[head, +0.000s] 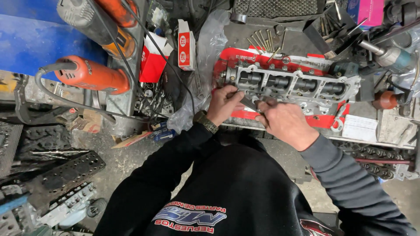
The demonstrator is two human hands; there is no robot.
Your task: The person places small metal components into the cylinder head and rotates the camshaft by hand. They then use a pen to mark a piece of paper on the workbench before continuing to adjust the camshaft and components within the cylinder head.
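We see the grey metal cylinder head point(291, 85) lying lengthwise on a red-and-white printed sheet point(280, 59) on the crowded bench point(363, 126), its near long edge running close to the bench's front lip, where both hands work. Room to move is tight: loose bolts point(262, 40) lie just beyond the far edge, a teal power tool point(387, 54) and an orange cap point(386, 99) crowd the right end, and crumpled clear plastic point(205, 52), small red-and-white boxes point(186, 43) and two orange power tools point(94, 75) fill the left side. The only open space is the floor strip point(127, 159) in front of the bench. Our left hand point(224, 105) rests against the head's near left corner, fingers curled and pinching a thin flat metal blade point(249, 103) against the casting. Our right hand point(284, 120) is closed in a loose fist just beside it, gripping the blade's other end at the head's near edge.
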